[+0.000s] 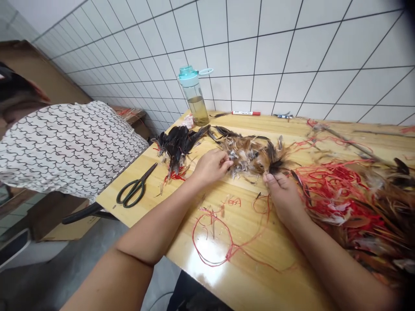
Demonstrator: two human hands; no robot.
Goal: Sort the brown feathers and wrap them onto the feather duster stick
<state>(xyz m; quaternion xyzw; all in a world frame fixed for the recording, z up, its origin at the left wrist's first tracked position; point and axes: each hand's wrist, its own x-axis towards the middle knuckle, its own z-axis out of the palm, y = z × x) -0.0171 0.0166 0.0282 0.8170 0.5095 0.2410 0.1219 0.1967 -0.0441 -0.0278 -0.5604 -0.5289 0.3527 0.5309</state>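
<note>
A heap of brown and black feathers (249,153) lies on the wooden table (259,268) in front of me. My left hand (210,166) is closed in a pinch on feathers at the heap's left edge. My right hand (282,192) rests on the table with its fingers curled over feathers at the heap's right side. A separate pile of black feathers (177,144) lies to the left, apart from both hands. Loose red thread (220,242) loops over the table between my forearms.
Black scissors (134,188) lie near the table's left corner. A teal-capped bottle (193,96) stands by the tiled wall, with a red marker (245,113) beside it. A big tangle of red thread and feathers (350,203) fills the right. A person in a patterned top (68,144) sits at left.
</note>
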